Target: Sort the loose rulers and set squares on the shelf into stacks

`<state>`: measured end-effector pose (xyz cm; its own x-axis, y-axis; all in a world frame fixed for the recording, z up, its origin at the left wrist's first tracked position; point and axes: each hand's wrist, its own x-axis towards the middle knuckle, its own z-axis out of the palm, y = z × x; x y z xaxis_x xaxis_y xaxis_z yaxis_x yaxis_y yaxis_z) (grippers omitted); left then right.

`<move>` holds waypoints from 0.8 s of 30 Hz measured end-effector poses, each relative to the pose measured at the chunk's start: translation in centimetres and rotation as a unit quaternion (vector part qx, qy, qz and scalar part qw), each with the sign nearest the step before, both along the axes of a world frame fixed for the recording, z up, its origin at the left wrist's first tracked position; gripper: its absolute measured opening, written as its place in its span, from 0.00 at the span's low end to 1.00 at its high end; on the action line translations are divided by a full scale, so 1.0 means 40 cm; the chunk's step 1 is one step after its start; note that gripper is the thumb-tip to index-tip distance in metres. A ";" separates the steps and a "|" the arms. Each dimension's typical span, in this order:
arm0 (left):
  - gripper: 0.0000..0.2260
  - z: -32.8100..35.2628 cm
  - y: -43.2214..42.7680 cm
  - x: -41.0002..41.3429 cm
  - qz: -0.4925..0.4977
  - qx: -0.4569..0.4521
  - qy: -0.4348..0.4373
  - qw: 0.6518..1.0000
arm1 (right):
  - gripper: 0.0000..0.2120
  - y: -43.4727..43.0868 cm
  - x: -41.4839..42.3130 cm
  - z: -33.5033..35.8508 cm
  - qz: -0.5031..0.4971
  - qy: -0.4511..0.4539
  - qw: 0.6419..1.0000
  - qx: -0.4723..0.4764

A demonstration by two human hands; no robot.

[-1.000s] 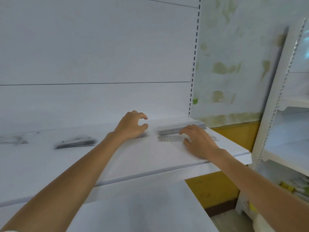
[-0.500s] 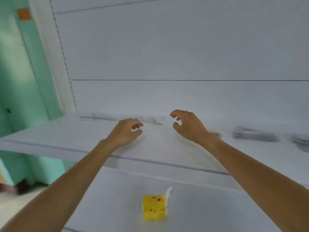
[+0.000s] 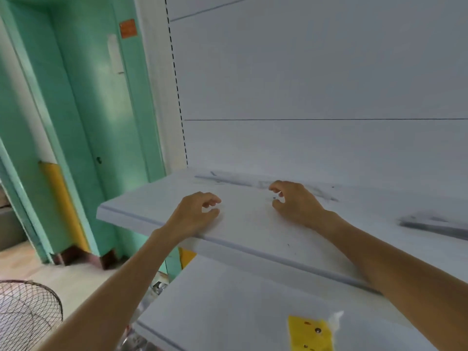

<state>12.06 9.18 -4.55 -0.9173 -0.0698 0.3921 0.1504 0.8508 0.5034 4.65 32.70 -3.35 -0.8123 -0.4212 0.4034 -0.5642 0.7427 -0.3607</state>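
Left hand [image 3: 200,211] hovers low over the near-left part of the shelf [image 3: 157,224], fingers loosely hooked, thumb apart from them, nothing in it. Right hand [image 3: 295,202] is farther in, same claw shape, empty, fingertips aimed at the far edge.

Task items: a long thin ruler [image 3: 228,181], blurred, lies flat along the far edge just in front of the back panel [image 3: 304,148], running left to right past the right hand. I cannot tell whether the fingertips touch it. A second dark smear, probably a pile [image 3: 430,224] of rulers or set squares, lies well apart at the right, too blurred to tell the type.

My read: a reach for the far ruler, pick-up not yet made.

Risks from here:
- The ruler is flat and thin, close to the panel, so fingers may skid over it and shove it into the corner instead of lifting an edge
- Faint item on a pale shelf, so I could miscount the pieces and leave one behind
- Dragging it to the near rim for a grip could tip it over the edge onto the lower shelf [image 3: 228,312], by the yellow packet [image 3: 310,331]
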 end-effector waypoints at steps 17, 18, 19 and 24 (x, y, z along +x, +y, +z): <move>0.11 0.013 -0.161 -0.326 -0.042 -0.074 -0.021 0.996 | 0.21 -0.033 -0.284 0.006 -0.058 -0.053 0.992 0.099; 0.11 0.016 -0.172 -0.342 -0.049 -0.087 -0.028 0.995 | 0.22 -0.040 -0.290 0.006 -0.063 -0.061 0.991 0.105; 0.11 0.021 -0.181 -0.358 -0.057 -0.105 -0.035 0.992 | 0.22 -0.049 -0.295 0.007 -0.068 -0.069 0.989 0.112; 0.12 0.051 -0.220 -0.427 -0.088 -0.117 -0.017 0.989 | 0.21 -0.104 -0.303 0.001 -0.099 -0.112 0.979 0.139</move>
